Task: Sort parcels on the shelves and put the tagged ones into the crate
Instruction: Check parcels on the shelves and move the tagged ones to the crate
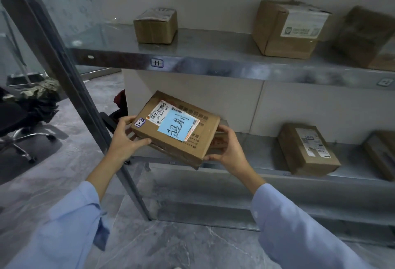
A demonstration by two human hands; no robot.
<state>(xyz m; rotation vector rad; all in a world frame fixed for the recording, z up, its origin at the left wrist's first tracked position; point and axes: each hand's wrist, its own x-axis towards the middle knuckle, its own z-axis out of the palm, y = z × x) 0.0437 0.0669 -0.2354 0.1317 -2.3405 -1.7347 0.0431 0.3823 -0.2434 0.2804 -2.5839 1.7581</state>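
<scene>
Both hands, left hand and right hand, grip opposite ends of the blue-tagged parcel, tilted label-up at 9 o'clock of the lower shelf, probably for reading; crate not visible.

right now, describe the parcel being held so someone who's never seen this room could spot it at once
Find the metal shelving unit and look at the left end of its lower shelf. There a left hand and a right hand hold a flat brown parcel tilted just in front of it. Unlike the other boxes, it carries a light blue note with handwriting over its label.
</scene>
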